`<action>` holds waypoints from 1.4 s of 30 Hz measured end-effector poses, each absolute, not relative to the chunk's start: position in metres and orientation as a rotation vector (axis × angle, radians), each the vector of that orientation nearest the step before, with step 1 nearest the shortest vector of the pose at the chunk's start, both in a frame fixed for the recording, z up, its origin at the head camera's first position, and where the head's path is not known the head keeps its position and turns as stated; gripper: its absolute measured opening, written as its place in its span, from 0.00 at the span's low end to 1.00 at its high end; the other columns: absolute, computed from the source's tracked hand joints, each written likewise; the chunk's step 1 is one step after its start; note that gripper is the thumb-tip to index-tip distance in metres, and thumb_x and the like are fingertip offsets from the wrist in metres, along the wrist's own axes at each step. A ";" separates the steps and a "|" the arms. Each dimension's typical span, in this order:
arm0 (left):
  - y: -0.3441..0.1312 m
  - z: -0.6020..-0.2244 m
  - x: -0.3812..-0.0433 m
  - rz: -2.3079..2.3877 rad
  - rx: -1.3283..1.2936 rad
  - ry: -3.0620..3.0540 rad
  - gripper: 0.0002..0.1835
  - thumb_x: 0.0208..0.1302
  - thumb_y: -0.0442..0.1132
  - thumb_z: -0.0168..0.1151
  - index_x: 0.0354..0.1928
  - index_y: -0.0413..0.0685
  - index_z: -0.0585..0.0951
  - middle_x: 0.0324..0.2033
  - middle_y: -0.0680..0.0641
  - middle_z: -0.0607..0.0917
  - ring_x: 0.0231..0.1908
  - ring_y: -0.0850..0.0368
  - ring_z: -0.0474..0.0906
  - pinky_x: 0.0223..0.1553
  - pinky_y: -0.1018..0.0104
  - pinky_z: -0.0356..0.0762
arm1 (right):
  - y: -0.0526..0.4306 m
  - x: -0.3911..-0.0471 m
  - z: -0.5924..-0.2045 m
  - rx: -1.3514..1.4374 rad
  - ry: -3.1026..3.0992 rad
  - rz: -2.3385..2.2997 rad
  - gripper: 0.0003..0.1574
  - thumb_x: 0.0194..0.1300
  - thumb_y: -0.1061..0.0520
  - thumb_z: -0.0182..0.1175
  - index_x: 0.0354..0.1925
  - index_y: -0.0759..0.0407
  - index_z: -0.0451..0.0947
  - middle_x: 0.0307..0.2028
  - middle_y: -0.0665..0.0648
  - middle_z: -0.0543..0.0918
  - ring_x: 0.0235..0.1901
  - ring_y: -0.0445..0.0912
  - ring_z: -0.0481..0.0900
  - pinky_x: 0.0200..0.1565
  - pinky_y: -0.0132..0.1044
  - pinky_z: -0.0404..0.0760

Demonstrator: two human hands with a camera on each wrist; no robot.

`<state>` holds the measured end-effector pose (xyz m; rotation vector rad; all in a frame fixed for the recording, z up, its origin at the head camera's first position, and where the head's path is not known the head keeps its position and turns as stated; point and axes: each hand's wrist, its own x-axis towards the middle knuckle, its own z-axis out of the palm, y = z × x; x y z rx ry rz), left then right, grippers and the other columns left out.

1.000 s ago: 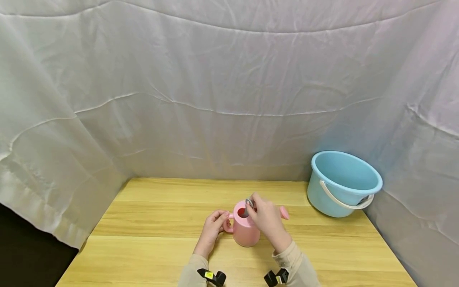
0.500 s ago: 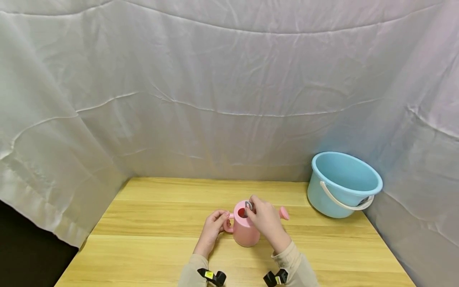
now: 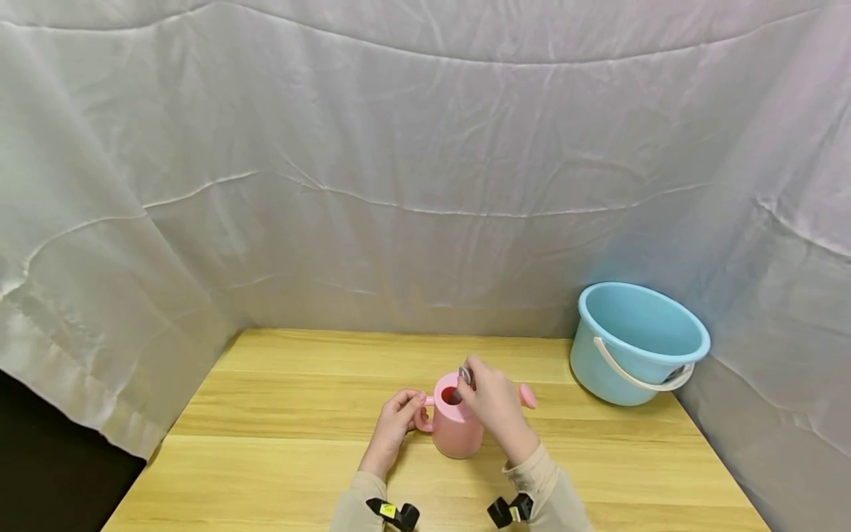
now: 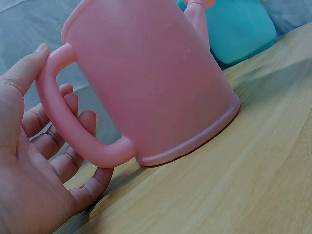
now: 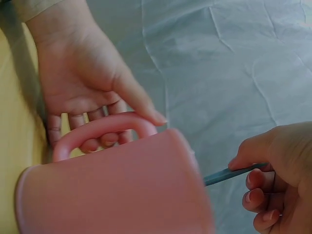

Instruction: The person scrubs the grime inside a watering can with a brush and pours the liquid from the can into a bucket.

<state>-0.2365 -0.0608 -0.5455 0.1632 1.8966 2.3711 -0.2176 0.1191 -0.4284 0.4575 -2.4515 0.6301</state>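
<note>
A pink watering can (image 3: 456, 434) is standing upright on the wooden table (image 3: 286, 421), toward the near side, its round spout head (image 3: 527, 396) pointing right. We are seeing the left hand (image 3: 394, 428) holding the can's handle (image 4: 56, 107) from the left, thumb lying on top of the loop and the other fingers curling loosely behind and under it. The right hand (image 3: 497, 406) is leaning over the can from the right, thumb and index finger pinching a slim grey tool (image 5: 223, 177), the remaining fingers bending inward. The tool's looped end is showing above the top opening (image 3: 450, 397); its other end is sitting inside, and we cannot quite tell its shape. A light blue bucket (image 3: 601, 367) is standing at the far right, well apart from both hands, and grey cloth (image 3: 399, 148) is hanging behind.
</note>
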 end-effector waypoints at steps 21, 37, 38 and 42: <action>-0.060 -0.549 -0.239 2.379 0.164 1.886 0.14 0.67 0.48 0.61 0.40 0.43 0.78 0.26 0.49 0.78 0.28 0.59 0.77 0.35 0.64 0.81 | 0.120 -0.213 -0.415 0.457 -2.343 0.691 0.13 0.50 0.67 0.65 0.29 0.58 0.69 0.17 0.47 0.67 0.16 0.37 0.61 0.18 0.27 0.61; -0.060 -0.548 -0.239 2.381 0.160 1.870 0.15 0.67 0.47 0.61 0.41 0.41 0.78 0.25 0.48 0.77 0.28 0.58 0.77 0.36 0.62 0.82 | 0.116 -0.215 -0.433 0.498 -2.521 0.718 0.15 0.54 0.65 0.66 0.40 0.59 0.73 0.14 0.47 0.69 0.13 0.35 0.59 0.16 0.25 0.59; -0.060 -0.548 -0.239 2.379 0.160 1.873 0.15 0.67 0.47 0.61 0.41 0.40 0.78 0.25 0.48 0.78 0.28 0.58 0.77 0.37 0.62 0.82 | 0.116 -0.215 -0.434 0.500 -2.532 0.717 0.15 0.55 0.65 0.66 0.40 0.59 0.74 0.15 0.47 0.70 0.14 0.36 0.60 0.16 0.25 0.60; -0.060 -0.548 -0.238 2.380 0.168 1.868 0.16 0.67 0.47 0.61 0.42 0.39 0.78 0.25 0.48 0.77 0.28 0.58 0.77 0.37 0.61 0.83 | 0.116 -0.217 -0.433 0.512 -2.579 0.720 0.12 0.55 0.65 0.66 0.39 0.61 0.76 0.18 0.52 0.77 0.16 0.38 0.65 0.19 0.26 0.66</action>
